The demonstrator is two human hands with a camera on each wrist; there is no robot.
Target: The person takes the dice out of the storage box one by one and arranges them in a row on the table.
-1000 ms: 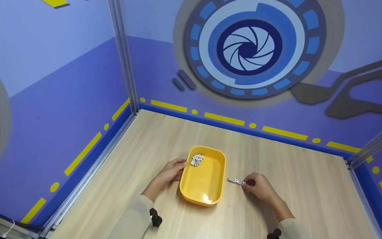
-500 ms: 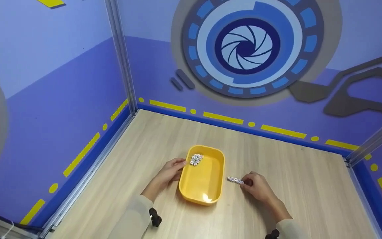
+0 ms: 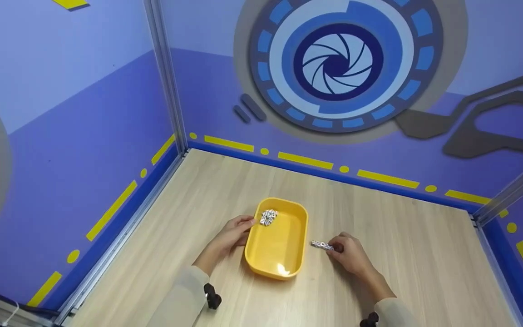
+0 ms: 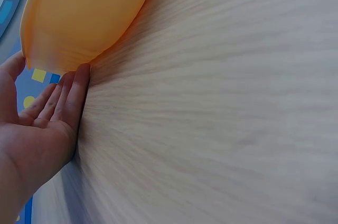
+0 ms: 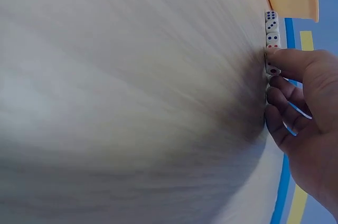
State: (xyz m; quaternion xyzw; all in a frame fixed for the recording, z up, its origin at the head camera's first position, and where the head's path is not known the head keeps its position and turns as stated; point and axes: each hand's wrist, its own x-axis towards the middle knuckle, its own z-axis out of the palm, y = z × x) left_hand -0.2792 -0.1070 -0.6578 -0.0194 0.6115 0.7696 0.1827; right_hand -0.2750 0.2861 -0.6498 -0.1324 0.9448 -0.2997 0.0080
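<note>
A yellow rectangular bin (image 3: 277, 245) stands on the table, with a cluster of white dice (image 3: 268, 217) in its far left corner. My left hand (image 3: 230, 235) is at the bin's left side. In the left wrist view, the thumb touches the bin near its rim and the other fingers (image 4: 71, 97) lie fairly straight against its lower wall. To the right of the bin, several dice form a short row (image 3: 320, 245) on the table. My right hand (image 3: 352, 254) pinches the row's right end, the thumb (image 5: 290, 60) on its near face; the index finger is mostly hidden behind it.
Wood-grain tabletop (image 3: 225, 181) surrounds the bin. Blue printed walls (image 3: 216, 100) close off the back and the sides, with metal corner posts (image 3: 170, 81). The dice row ends a short way from the bin's right wall.
My right hand has shifted slightly to the left while staying at the dice row. The left hand and the bin stay in place; the head view has moved slightly.
</note>
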